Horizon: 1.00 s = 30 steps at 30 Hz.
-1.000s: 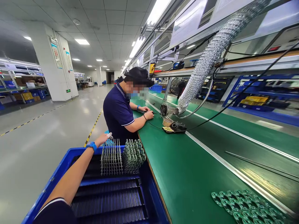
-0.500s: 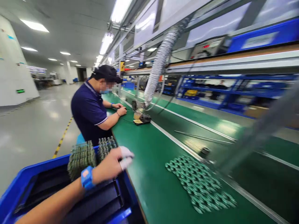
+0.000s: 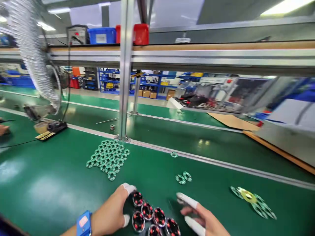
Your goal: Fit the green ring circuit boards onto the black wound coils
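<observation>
My left hand (image 3: 112,209), with white finger covers and a blue wristband (image 3: 84,223), is at the left side of a cluster of round black parts with red spots and shiny rims (image 3: 147,210). Its thumb and fingers are apart, and I cannot tell if they touch the parts. To the right of the cluster hovers my right hand (image 3: 200,214), also in white finger covers, fingers spread and holding nothing. Beyond my left hand lies a flat patch of green ring-shaped boards (image 3: 109,155). Two loose green rings (image 3: 180,179) lie ahead of my right hand.
More green rings with a yellow one (image 3: 248,196) lie at the right of the green bench (image 3: 61,183). A metal post (image 3: 125,72) rises at the bench's back rail. At the left are a silver duct (image 3: 34,49), a black stand (image 3: 56,127) and another person's hand (image 3: 3,128).
My view has swung right, from the blue bin and the co-worker to the bench. My left hand has moved from over the bin to beside the round black parts; my right hand has come into view.
</observation>
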Each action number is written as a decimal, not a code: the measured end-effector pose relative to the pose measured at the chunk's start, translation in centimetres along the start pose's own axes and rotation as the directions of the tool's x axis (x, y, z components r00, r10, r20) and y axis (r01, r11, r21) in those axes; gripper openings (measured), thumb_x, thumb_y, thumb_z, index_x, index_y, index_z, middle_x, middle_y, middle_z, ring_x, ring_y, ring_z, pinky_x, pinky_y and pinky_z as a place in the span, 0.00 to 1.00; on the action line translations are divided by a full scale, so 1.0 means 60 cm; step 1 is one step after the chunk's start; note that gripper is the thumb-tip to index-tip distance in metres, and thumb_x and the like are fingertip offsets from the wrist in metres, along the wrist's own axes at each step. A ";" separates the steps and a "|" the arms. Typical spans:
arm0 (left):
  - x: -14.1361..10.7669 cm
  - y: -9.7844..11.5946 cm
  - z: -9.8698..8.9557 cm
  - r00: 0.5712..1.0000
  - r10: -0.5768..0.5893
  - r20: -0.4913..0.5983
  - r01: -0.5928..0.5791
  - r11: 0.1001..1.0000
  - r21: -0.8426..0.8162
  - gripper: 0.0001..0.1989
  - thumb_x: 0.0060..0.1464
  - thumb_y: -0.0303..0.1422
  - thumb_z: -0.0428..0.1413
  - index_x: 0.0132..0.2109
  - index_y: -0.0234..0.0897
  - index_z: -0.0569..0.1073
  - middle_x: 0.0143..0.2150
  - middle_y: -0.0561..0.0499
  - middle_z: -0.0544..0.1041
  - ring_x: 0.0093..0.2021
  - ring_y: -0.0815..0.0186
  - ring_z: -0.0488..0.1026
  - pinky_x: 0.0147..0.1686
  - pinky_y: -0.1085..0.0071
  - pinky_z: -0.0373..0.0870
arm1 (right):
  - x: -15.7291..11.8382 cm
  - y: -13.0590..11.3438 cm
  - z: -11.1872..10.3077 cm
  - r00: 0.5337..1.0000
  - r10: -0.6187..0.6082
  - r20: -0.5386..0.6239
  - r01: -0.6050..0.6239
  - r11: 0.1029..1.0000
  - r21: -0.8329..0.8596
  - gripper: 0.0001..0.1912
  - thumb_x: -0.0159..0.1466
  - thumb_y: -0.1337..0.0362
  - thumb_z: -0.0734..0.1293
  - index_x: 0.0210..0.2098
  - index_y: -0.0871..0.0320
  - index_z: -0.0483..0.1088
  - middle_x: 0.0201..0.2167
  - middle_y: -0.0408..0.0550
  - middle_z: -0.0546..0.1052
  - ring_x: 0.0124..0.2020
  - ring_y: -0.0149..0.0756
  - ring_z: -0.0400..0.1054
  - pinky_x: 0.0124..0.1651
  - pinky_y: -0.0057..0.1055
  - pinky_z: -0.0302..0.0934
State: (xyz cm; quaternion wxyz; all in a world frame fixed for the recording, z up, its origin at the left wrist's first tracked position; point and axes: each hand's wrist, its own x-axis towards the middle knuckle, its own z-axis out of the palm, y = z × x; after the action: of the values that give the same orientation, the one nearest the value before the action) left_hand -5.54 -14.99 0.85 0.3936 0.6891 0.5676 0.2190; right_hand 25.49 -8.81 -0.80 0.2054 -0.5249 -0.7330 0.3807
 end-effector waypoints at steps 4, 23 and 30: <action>0.044 0.007 -0.008 0.994 0.104 0.034 -0.105 0.994 0.023 0.26 0.39 0.23 0.56 0.50 0.37 0.67 0.49 0.46 0.69 0.48 0.59 0.65 0.51 0.67 0.61 | 0.023 -0.051 0.019 0.994 0.006 0.108 -0.051 0.906 0.419 0.27 0.57 0.47 0.64 0.48 0.58 0.70 0.39 0.54 0.76 0.39 0.43 0.70 0.43 0.40 0.66; 0.287 0.037 0.018 0.946 0.322 0.042 -0.316 0.942 -0.108 0.18 0.38 0.23 0.60 0.41 0.37 0.75 0.38 0.53 0.76 0.37 0.64 0.70 0.38 0.73 0.65 | 0.168 -0.059 0.023 0.773 -0.632 0.058 0.512 0.565 -0.647 0.08 0.63 0.68 0.60 0.33 0.56 0.71 0.27 0.46 0.73 0.29 0.36 0.62 0.29 0.30 0.55; 0.287 0.038 0.015 0.958 0.276 0.072 -0.273 0.961 -0.052 0.19 0.39 0.21 0.56 0.41 0.39 0.76 0.40 0.51 0.76 0.39 0.64 0.71 0.42 0.72 0.65 | 0.144 -0.071 0.026 0.657 -0.679 0.328 0.685 0.355 -0.636 0.11 0.64 0.69 0.58 0.28 0.55 0.68 0.23 0.43 0.72 0.29 0.35 0.63 0.25 0.30 0.53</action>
State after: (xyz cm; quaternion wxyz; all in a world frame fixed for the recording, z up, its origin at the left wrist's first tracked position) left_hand 1.00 1.05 -0.38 0.3954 0.7610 0.4461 0.2561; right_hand 18.65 -2.01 0.65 0.1200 -0.2069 -0.9694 -0.0544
